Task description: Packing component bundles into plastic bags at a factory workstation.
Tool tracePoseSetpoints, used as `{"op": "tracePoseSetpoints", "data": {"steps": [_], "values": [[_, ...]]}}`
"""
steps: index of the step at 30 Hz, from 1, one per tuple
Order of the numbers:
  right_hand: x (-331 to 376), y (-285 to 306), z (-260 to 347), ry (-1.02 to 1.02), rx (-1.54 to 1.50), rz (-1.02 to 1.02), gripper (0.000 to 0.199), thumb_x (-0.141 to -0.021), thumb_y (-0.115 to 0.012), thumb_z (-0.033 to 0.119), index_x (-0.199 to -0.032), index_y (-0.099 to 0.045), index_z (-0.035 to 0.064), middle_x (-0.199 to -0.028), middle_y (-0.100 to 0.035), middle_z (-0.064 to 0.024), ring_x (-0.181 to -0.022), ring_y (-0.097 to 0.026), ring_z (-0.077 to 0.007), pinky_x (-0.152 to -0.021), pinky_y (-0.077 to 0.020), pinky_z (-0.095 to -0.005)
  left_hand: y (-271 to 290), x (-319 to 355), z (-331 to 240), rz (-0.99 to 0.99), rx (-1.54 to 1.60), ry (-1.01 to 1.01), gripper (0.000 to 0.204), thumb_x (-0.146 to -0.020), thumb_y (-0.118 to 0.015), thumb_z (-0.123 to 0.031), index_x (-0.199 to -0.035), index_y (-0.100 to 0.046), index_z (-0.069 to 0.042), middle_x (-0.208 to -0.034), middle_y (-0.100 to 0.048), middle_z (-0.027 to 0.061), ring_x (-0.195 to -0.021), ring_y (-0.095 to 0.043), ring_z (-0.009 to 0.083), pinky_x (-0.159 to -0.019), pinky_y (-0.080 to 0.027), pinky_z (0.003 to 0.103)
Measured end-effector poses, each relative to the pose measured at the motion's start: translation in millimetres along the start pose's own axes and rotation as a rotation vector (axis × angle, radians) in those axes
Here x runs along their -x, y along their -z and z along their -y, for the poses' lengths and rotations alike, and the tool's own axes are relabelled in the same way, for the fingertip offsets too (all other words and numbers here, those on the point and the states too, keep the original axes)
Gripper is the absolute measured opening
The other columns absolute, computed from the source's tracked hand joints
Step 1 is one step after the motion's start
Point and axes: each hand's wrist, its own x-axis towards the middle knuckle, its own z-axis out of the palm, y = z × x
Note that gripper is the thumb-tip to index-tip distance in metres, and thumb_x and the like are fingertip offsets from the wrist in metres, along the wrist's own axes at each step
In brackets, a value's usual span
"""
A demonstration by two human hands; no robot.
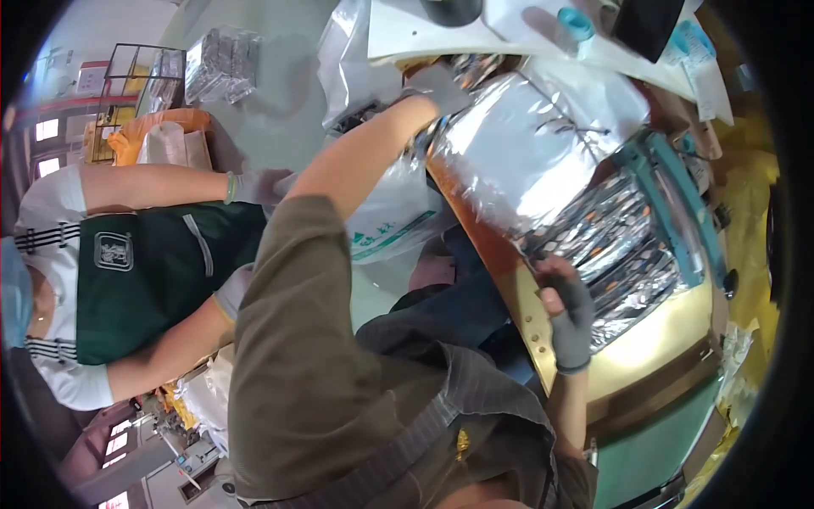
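Two grey-gloved hands, left (441,87) and right (570,314), seemingly grip a crinkled silver foil bag (543,161) with closed fingers.

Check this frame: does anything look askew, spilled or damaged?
Nothing spilled or torn. The large silver foil bag lies slanted across the teal-framed machine, creased, left hand at its far end, right hand on the near edge.
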Motion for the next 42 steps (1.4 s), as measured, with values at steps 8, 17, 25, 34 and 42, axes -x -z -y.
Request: {"op": "tracePoseSetpoints", "data": {"steps": [8, 17, 25, 34, 42], "values": [[34.4, -40.1, -63.5, 0.259, 0.339, -0.476, 0.037, -0.088, -0.058, 0.02, -0.118, -0.052, -0.0011, -0.108, -0.059, -0.0099, -0.1, -0.055, -0.0168, -0.087, -0.0424, -0.0289, -29.9, -62.8, -16.7, -0.361, -0.326, -0.482, 0.058, -0.091, -0.041, -0.048, -0.114, -0.055, 0.004, -0.112, -0.059, 0.0215, -0.099, -0.059, 0.033, -0.087, -0.045, 0.041], [-55.6, -209.7, -75.6, 1.068, 1.266, 0.107, 0.089, -0.064, -0.073, 0.031, -0.137, -0.032, 0.0009, -0.111, -0.056, -0.0203, -0.102, -0.056, -0.0349, -0.103, -0.0281, -0.0465, 82.7, 145.6, 51.3, -0.185, -0.254, -0.786, 0.051, -0.085, -0.051, -0.049, -0.101, -0.062, -0.001, -0.098, -0.062, 0.0207, -0.095, -0.06, 0.0355, -0.084, -0.045, 0.041], [58.6, -107.6, -76.9, 0.65, 1.135, -0.456, 0.047, -0.085, -0.05, 0.007, -0.132, -0.047, 0.0108, -0.08, -0.065, -0.0105, -0.063, -0.062, -0.0256, -0.058, -0.0481, -0.0348, 91.2, 170.7, 82.5, -0.378, 0.076, -1.058, 0.044, -0.084, -0.053, -0.047, -0.092, -0.064, -0.004, -0.081, -0.064, 0.0192, -0.078, -0.062, 0.0348, -0.07, -0.047, 0.041], [511.7, 86.9, -225.4, -0.24, 0.305, -1.282, 0.015, -0.083, -0.054, 0.017, -0.083, -0.063, 0.0046, -0.08, -0.06, -0.0113, -0.073, -0.058, -0.0195, -0.065, -0.0479, -0.033, 32.9, 236.6, -10.2, 0.12, 0.169, -1.144, 0.031, -0.091, -0.055, -0.018, -0.114, -0.057, 0.003, -0.099, -0.064, 0.0102, -0.093, -0.06, 0.016, -0.084, -0.046, 0.028], [643.9, 63.8, -404.9, 0.751, -0.004, -3.15, 0.013, -0.077, -0.052, 0.002, -0.084, -0.062, 0.0069, -0.083, -0.061, -0.0078, -0.079, -0.057, -0.0181, -0.076, -0.0478, -0.0329, -29.9, 249.9, -134.1, 0.344, 0.135, -1.231, 0.032, -0.092, -0.053, -0.02, -0.112, -0.058, 0.004, -0.097, -0.064, 0.0091, -0.09, -0.059, 0.0151, -0.083, -0.045, 0.027]]}}
